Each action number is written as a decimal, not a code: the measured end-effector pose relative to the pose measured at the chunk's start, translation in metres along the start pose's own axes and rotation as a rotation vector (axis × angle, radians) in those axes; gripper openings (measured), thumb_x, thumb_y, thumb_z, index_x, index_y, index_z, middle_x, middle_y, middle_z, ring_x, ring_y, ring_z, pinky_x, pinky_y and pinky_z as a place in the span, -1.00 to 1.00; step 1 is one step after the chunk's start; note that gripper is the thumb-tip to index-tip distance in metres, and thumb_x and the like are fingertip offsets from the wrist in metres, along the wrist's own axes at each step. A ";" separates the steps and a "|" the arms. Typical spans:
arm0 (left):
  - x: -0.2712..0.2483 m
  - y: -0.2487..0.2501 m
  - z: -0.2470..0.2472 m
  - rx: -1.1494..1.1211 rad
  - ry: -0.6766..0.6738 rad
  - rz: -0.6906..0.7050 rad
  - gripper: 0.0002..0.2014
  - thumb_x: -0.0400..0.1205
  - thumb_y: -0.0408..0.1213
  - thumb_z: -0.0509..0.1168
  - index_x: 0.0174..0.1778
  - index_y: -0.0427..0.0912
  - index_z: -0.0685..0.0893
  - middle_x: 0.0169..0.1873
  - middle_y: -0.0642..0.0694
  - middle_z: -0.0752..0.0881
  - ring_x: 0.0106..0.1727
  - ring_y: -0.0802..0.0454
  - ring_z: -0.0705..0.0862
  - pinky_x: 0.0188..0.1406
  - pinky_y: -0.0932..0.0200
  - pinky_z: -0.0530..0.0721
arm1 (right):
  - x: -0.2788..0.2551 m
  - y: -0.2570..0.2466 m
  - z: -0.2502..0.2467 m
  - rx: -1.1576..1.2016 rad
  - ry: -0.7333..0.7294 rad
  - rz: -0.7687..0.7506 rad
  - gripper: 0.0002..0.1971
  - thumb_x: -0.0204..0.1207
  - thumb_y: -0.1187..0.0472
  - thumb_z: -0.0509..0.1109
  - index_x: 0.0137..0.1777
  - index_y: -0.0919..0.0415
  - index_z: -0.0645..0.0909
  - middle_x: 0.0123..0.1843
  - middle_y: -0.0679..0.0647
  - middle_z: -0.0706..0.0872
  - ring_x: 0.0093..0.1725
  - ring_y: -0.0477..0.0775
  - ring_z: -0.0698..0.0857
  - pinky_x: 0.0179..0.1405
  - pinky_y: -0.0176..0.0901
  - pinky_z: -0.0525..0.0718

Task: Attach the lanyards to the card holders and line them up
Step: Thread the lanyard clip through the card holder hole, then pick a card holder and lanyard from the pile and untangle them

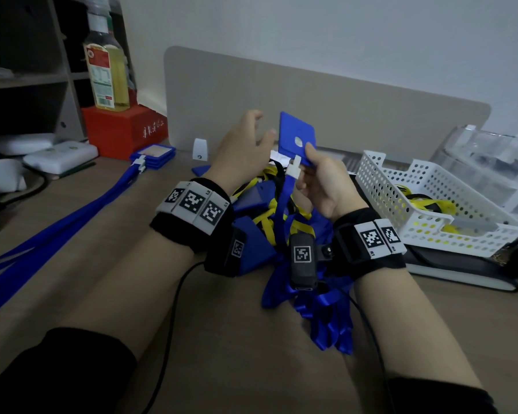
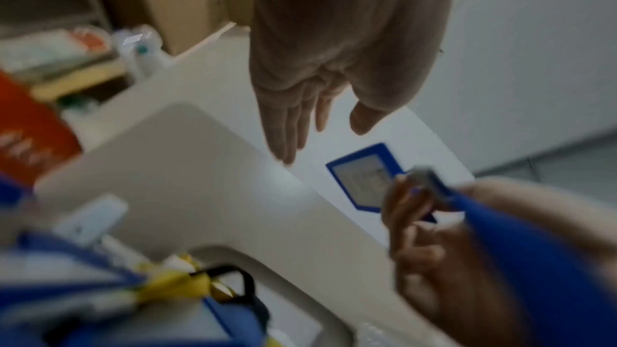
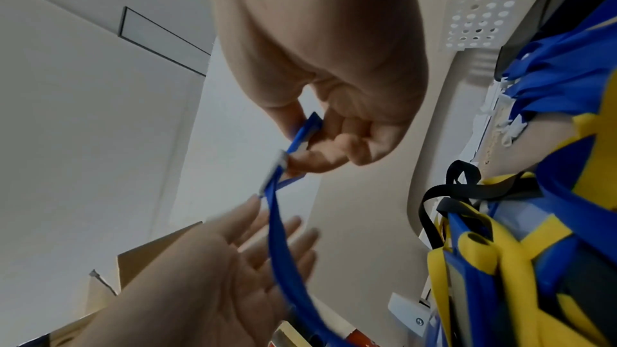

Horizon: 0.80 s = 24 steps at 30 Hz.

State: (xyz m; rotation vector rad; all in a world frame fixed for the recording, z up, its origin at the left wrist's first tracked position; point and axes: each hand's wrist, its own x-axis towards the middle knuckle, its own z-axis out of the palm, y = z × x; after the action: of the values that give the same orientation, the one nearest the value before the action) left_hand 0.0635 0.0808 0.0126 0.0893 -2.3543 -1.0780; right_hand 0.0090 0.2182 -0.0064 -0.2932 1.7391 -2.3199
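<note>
My right hand pinches the lower edge of a blue card holder held upright above the desk. A white clip joins the holder to a blue lanyard that hangs down. In the right wrist view the same fingers pinch the card holder at the clip. My left hand hovers just left of the holder, fingers straight and empty; the left wrist view shows the left hand clear of the card holder. Finished holders with lanyards lie at the left.
A heap of blue and yellow lanyards and holders lies under my hands. A white perforated basket with yellow lanyards stands at the right. A red box with a bottle stands at back left. A beige divider closes off the back.
</note>
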 end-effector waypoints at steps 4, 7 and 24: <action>-0.011 0.016 0.007 -0.477 -0.401 -0.325 -0.55 0.76 0.09 -0.02 -0.03 -0.15 0.64 -0.19 -0.21 0.74 -0.22 -0.06 0.72 -0.23 0.23 0.72 | -0.002 0.000 -0.001 0.142 0.039 -0.072 -0.86 0.67 0.15 0.30 0.07 0.23 0.53 -0.39 0.01 0.73 -0.53 -0.16 0.65 -0.55 -0.36 0.53; -0.016 0.017 0.007 -0.473 -0.474 -0.295 -0.64 0.73 -0.02 0.15 -0.15 -0.18 0.71 -0.50 -0.07 0.67 -0.53 0.08 0.59 -0.38 0.21 0.69 | 0.001 0.001 -0.004 0.211 0.096 -0.113 -0.89 0.68 0.21 0.29 0.05 0.25 0.54 -0.33 0.06 0.74 -0.48 -0.12 0.70 -0.49 -0.32 0.62; -0.012 0.028 -0.050 -0.491 -0.273 -0.169 -0.69 0.73 -0.08 0.20 -0.27 -0.14 0.63 -0.67 0.12 0.36 -0.70 0.21 0.17 -0.75 0.36 0.08 | 0.016 0.009 -0.030 0.420 0.356 -0.042 -0.75 0.75 0.23 0.13 -0.14 0.35 0.44 -0.20 0.20 0.68 -0.34 0.01 0.77 -0.48 -0.24 0.74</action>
State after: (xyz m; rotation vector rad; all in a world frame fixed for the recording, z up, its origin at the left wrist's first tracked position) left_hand 0.1029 0.0688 0.0535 -0.0438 -2.2657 -1.8203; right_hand -0.0142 0.2382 -0.0225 0.1685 1.3249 -2.8229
